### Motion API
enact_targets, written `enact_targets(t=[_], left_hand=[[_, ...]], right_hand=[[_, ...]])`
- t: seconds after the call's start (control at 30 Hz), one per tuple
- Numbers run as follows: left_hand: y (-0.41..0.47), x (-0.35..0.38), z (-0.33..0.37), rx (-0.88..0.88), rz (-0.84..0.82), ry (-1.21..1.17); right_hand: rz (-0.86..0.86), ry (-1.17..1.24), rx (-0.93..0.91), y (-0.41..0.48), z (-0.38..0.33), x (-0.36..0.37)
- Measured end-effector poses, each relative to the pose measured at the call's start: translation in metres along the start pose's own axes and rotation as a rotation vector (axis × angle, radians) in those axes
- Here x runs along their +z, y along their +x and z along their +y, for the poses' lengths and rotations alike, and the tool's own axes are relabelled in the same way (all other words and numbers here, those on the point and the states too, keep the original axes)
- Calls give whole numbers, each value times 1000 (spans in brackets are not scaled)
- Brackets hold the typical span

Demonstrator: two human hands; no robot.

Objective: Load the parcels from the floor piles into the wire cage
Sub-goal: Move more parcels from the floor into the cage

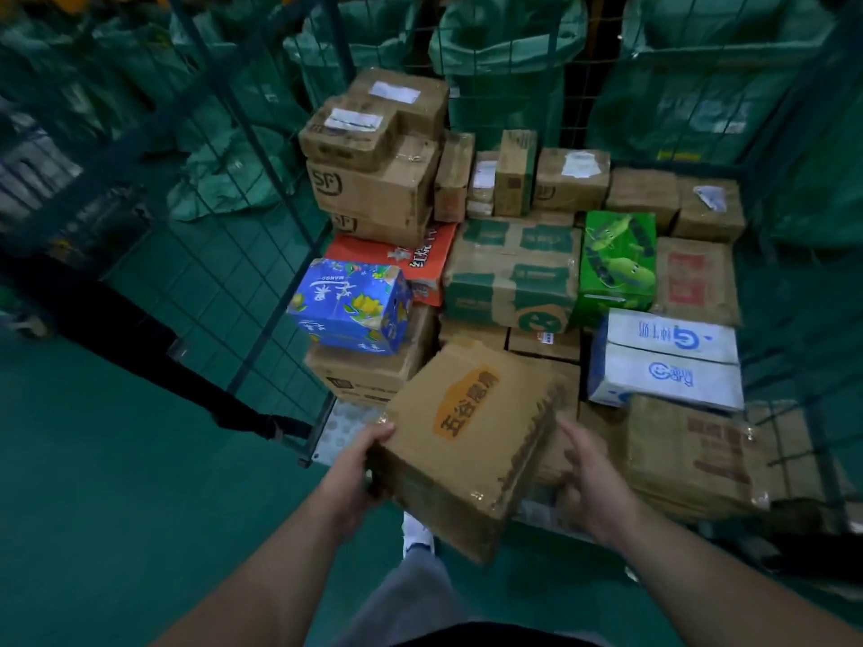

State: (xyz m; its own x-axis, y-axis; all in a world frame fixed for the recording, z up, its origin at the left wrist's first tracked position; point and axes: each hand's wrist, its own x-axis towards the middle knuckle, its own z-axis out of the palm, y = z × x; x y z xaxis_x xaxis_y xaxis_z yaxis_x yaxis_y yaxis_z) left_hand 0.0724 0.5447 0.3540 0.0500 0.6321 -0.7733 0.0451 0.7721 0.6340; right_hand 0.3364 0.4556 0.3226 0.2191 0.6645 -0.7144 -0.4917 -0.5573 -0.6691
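Note:
I hold a brown cardboard parcel with an orange label (467, 436) tilted at the open front of the wire cage (243, 254). My left hand (355, 473) grips its near left corner. My right hand (590, 478) lies against its right side, fingers partly spread. Inside the cage, parcels are stacked: a blue mango box (350, 305), a green-printed brown carton (511, 273), a bright green box (616, 263), a white box (668, 361) and several plain brown boxes (373, 147) piled high at the back left.
Green sacks (504, 53) hang behind the cage's back mesh. A large brown carton (691, 455) lies at the cage's front right. The green floor (116, 459) spreads to the left, where a person's dark-trousered leg (140, 338) crosses. My own shoe (418, 537) shows under the parcel.

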Motion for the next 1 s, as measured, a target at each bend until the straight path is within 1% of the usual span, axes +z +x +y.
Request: enact_targets(t=[0.03, 0.07, 0.17, 0.23, 0.3, 0.37, 0.43, 0.5, 0.6, 0.7, 0.8, 0.87, 0.93, 1.0], left_hand=[[23, -11, 14, -1, -22, 51], [41, -18, 28, 2, -66, 93], [97, -28, 76, -22, -136, 201], [127, -22, 100, -20, -128, 155], [159, -6, 118, -77, -101, 119], [190, 13, 123, -82, -54, 216], [221, 30, 120, -48, -34, 358], [253, 50, 112, -87, -81, 432], [291, 64, 104, -87, -123, 495], [347, 85, 98, -44, -109, 529], [396, 101, 97, -43, -74, 494], [425, 106, 98, -59, -49, 491], [449, 104, 97, -71, -23, 476], [468, 100, 95, -76, 22, 443]], right_hand=[[56, -5, -18, 16, -8, 4], [69, -15, -26, 27, -18, 10], [55, -65, 45, 58, -39, 32], [109, -92, 80, 73, -44, 45], [147, -19, 89, 97, -39, 58], [222, 65, 109, 116, -30, 73], [351, 126, 122, 136, -19, 84], [477, 87, 121, 163, -3, 84], [572, -17, 159, 192, 19, 73], [581, -129, 168, 253, 33, 49], [458, -243, 172, 306, 16, 44], [461, -287, 198, 347, 13, 35], [402, -307, 208, 384, 17, 37], [388, -257, 192, 411, 21, 45]])
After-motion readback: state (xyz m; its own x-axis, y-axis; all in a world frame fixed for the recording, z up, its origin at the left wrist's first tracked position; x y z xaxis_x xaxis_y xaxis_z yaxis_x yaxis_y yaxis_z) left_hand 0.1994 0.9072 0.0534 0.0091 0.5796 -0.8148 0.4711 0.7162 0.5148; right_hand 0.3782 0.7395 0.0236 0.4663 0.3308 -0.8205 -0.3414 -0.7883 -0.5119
